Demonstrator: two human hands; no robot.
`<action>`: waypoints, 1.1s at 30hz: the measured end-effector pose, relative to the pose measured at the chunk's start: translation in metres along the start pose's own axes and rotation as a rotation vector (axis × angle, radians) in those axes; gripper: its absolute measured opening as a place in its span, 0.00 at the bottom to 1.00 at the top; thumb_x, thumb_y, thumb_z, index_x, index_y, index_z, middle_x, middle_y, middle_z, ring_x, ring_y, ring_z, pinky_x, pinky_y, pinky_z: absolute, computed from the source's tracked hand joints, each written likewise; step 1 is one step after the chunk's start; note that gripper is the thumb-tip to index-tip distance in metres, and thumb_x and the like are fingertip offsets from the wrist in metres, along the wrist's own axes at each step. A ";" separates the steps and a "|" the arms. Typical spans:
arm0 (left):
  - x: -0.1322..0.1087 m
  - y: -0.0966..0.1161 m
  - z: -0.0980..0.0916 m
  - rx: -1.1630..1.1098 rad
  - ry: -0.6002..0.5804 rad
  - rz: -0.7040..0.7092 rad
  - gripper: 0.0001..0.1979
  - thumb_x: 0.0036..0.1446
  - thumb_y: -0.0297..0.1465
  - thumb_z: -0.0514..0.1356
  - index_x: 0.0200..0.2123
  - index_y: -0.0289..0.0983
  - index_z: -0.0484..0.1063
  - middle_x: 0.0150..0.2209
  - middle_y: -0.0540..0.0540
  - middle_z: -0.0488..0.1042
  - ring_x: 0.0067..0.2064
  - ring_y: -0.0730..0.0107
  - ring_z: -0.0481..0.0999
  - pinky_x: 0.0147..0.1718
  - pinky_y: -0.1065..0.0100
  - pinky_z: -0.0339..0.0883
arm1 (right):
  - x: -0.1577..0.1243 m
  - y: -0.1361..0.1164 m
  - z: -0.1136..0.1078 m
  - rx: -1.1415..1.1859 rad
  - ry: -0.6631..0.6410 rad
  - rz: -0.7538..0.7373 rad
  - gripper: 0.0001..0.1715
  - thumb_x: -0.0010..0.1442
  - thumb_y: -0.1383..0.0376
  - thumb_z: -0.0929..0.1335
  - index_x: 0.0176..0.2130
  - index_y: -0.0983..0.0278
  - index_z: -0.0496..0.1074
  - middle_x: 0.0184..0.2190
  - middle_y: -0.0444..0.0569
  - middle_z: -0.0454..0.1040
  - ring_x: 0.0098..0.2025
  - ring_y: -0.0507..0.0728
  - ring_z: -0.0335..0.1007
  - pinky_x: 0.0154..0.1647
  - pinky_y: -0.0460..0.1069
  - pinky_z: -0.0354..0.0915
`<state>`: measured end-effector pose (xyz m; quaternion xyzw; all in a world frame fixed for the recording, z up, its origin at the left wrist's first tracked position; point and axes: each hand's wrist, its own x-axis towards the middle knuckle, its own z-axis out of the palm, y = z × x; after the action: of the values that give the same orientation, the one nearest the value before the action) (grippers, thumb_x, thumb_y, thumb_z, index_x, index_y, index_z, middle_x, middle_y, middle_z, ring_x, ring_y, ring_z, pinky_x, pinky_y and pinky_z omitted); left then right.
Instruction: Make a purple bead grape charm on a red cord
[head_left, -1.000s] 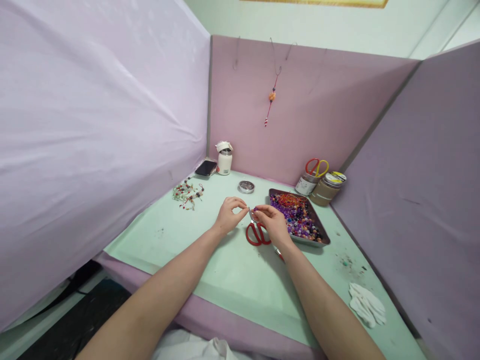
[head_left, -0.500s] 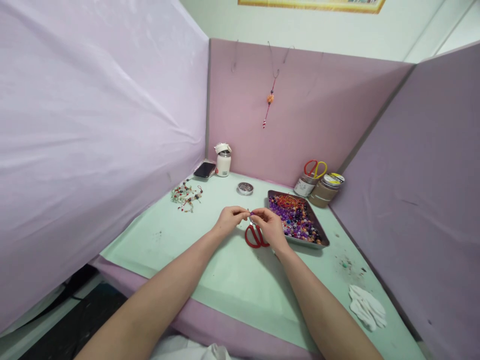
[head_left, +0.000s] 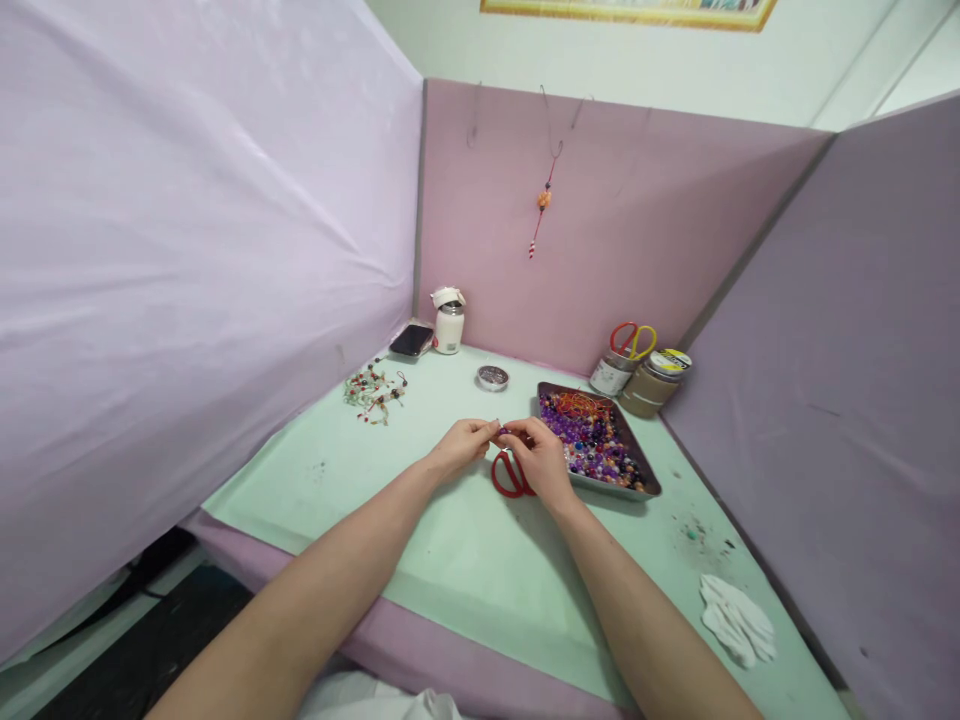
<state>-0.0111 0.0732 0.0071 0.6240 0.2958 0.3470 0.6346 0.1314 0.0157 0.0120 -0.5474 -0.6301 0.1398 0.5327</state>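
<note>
My left hand [head_left: 463,443] and my right hand [head_left: 541,458] meet fingertip to fingertip above the middle of the table. A small purple bead [head_left: 505,431] shows at the fingertips of my right hand, which pinches it. The left thumb and forefinger are pressed together right beside the bead; what lies between them is too small to make out. Under my hands lies a pair of scissors with red handles [head_left: 496,478], partly covered by the right hand. Right of that hand stands a dark metal tray [head_left: 611,490] of purple, orange and dark beads with reddish cord.
Beaded strings [head_left: 377,392] lie at the left, near a phone [head_left: 412,340] and a white bottle [head_left: 449,328]. A small round dish [head_left: 493,378] sits mid-table. At the back right are a can with scissors [head_left: 611,375] and a jar [head_left: 651,388]; white gloves [head_left: 737,620] lie front right.
Both hands keep pinching at the same spot, with the fingertips slightly lower and the fingers shifted a little. The whole view has moved slightly.
</note>
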 end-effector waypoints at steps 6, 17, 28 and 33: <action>0.001 -0.002 0.001 -0.026 -0.021 -0.005 0.27 0.44 0.52 0.62 0.30 0.30 0.71 0.17 0.57 0.53 0.19 0.81 0.47 0.20 0.71 0.39 | 0.000 -0.001 -0.001 -0.025 -0.019 -0.070 0.06 0.55 0.63 0.68 0.33 0.62 0.75 0.30 0.47 0.72 0.30 0.53 0.66 0.33 0.48 0.63; 0.002 0.001 -0.001 -0.021 0.013 -0.006 0.11 0.50 0.36 0.58 0.32 0.33 0.69 0.31 0.45 0.73 0.25 0.79 0.64 0.26 0.73 0.58 | 0.000 -0.003 -0.008 -0.091 0.123 -0.103 0.11 0.60 0.62 0.64 0.30 0.62 0.73 0.30 0.48 0.73 0.34 0.55 0.67 0.38 0.50 0.62; 0.009 -0.003 -0.017 0.342 0.022 0.112 0.13 0.46 0.25 0.50 0.30 0.35 0.74 0.35 0.45 0.76 0.41 0.68 0.73 0.45 0.68 0.64 | -0.002 -0.001 -0.010 -0.180 0.108 -0.146 0.10 0.61 0.63 0.64 0.30 0.62 0.73 0.29 0.47 0.72 0.35 0.55 0.67 0.38 0.49 0.61; 0.010 -0.006 -0.018 0.444 0.012 0.105 0.15 0.47 0.26 0.49 0.33 0.34 0.75 0.39 0.44 0.77 0.44 0.66 0.73 0.49 0.66 0.63 | -0.003 0.002 -0.010 -0.229 0.032 -0.162 0.10 0.61 0.64 0.63 0.31 0.62 0.73 0.30 0.47 0.71 0.35 0.55 0.67 0.38 0.49 0.61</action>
<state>-0.0198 0.0918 0.0012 0.7607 0.3358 0.3095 0.4612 0.1400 0.0096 0.0125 -0.5540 -0.6754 0.0148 0.4865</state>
